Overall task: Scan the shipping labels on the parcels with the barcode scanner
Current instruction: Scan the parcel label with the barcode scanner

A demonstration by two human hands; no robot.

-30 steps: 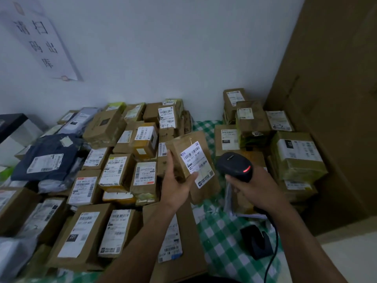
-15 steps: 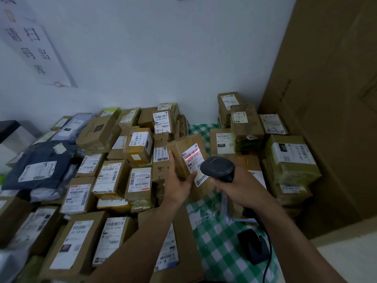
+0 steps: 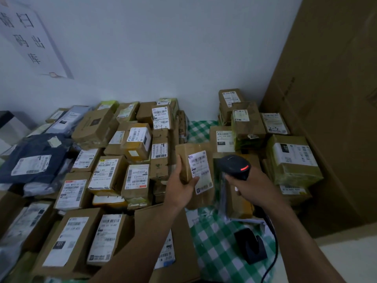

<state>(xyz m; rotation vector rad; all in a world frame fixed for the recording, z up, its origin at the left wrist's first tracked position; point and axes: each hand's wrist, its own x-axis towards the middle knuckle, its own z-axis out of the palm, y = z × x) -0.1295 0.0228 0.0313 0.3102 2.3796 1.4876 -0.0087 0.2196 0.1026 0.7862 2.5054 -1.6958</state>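
My left hand (image 3: 180, 185) grips a small brown parcel (image 3: 188, 160) held upright above the table, thumb on the lower edge of its white shipping label (image 3: 201, 172). My right hand (image 3: 251, 185) holds the black barcode scanner (image 3: 234, 166) by its handle just right of the parcel. A red light glows on the scanner's head. No red line shows on the label.
Several labelled cardboard parcels (image 3: 108, 174) cover the table's left and middle. More parcels (image 3: 291, 158) are stacked at the right beside a tall cardboard sheet (image 3: 330, 111). The black scanner stand (image 3: 251, 248) sits on the green checked tablecloth (image 3: 216, 242). A dark blue mailer bag (image 3: 34, 158) lies far left.
The red scan line on the label half a second ago is gone. The scanner has drawn back to the right, away from the label; the parcel stays in my left hand.
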